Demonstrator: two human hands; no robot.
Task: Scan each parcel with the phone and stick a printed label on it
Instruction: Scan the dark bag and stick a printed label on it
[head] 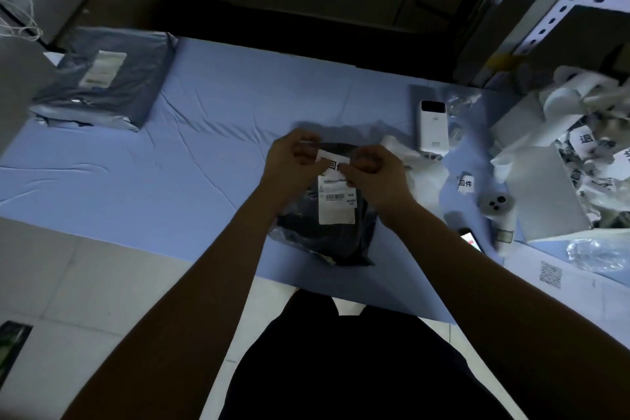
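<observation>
Left hand (293, 160) and right hand (371, 176) pinch a printed label (332, 164) in their fingers over the dark parcel (327, 239) by the surface's (204, 147) near edge, so sticking looks underway. The grey parcel (105, 85) at the far-left corner seems already labelled.

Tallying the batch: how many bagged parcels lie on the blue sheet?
2. A grey parcel lies at the far left corner; a black parcel sits at the near middle. The clutter on the right may hide more.
</observation>
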